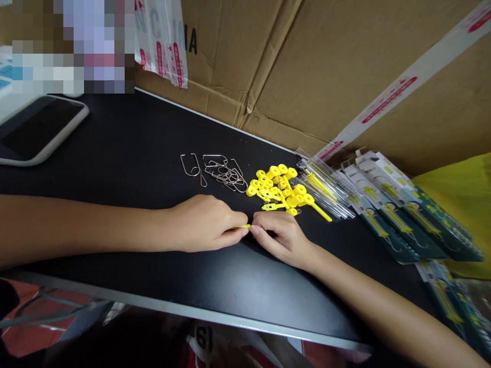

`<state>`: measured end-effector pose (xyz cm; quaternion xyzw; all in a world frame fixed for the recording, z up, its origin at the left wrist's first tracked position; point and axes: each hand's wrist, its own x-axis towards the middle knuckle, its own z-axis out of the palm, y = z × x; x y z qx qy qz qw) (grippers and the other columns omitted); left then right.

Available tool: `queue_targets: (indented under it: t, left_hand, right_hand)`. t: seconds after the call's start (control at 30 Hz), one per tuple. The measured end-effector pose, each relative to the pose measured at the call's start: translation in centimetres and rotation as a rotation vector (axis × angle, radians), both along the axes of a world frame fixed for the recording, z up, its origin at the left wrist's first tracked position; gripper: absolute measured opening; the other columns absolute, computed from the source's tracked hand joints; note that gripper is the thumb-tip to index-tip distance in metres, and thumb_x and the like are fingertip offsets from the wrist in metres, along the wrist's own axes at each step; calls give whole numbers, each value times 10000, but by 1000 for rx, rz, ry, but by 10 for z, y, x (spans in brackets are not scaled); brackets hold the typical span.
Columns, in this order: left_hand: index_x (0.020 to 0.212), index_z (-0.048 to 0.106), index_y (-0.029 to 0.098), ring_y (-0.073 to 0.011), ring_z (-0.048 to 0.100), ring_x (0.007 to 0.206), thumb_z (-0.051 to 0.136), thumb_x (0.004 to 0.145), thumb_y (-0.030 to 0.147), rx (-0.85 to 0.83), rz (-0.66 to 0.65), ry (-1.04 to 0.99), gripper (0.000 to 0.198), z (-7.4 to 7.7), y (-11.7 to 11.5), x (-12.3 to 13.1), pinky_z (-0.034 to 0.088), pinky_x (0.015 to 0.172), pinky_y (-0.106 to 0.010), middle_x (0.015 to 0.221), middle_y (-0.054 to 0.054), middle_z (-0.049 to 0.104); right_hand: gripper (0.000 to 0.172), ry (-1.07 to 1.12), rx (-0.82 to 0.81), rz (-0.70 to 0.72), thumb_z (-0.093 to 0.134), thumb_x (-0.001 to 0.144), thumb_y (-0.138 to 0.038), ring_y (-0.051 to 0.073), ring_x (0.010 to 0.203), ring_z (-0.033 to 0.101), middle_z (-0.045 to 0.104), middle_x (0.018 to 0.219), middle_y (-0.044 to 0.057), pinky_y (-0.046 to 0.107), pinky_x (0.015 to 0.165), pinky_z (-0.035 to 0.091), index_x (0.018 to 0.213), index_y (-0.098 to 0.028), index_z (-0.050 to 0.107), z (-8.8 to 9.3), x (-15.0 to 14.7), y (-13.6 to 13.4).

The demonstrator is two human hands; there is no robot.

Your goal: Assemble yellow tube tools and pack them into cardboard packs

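Note:
My left hand (209, 224) is closed in a pinch on a thin yellow plastic piece (241, 226), most of it hidden by the fingers. Its tip meets the thumb and fingertips of my right hand (282, 236), which are pinched together. A tiny glint of metal shows at the right fingers, too small to name. Just beyond my right hand lies a pile of yellow plastic parts (274, 180) with round ends, some small springs among them. Bent metal wire hooks (226, 174) lie in a tangle beyond my left hand, with one wire hook (194, 168) apart.
Clear plastic tubes (326, 189) lie right of the yellow parts. Stacked carded packages (399, 209) stand farther right, by a yellow bag (460, 189). A phone (42, 128) rests at the left of the black table (215, 286). Large cardboard boxes (326, 66) line the far edge.

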<state>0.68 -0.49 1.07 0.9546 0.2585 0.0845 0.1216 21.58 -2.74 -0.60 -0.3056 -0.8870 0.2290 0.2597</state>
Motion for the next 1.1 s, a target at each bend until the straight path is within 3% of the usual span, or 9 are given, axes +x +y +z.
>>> queue_targets:
  t: [0.5, 0.83, 1.1]
  left_hand:
    - [750, 569, 193, -151, 580, 533, 424, 910, 268, -22, 17, 11, 228, 1, 0, 1, 278, 481, -257, 597, 11, 610]
    - [764, 583, 185, -170, 615, 534, 442, 904, 281, 53, 19, 84, 221, 1, 0, 3, 290, 456, -256, 593, -6, 631]
    - [761, 585, 181, -166, 622, 537, 445, 904, 285, 70, 3, 92, 226, 1, -1, 3, 312, 450, -249, 592, -8, 631]
  right_hand:
    - [332, -4, -63, -36, 402, 975, -256, 90, 515, 434, 487, 588, -11, 219, 524, 340, 669, -173, 499, 3, 3, -1]
    - [291, 0, -100, -7, 402, 978, -282, 92, 529, 446, 498, 612, -13, 216, 532, 345, 725, -174, 500, 1, 6, -1]
    - [244, -32, -39, -21, 456, 956, -274, 88, 518, 445, 492, 596, -26, 208, 519, 345, 736, -180, 502, 0, 4, -1]
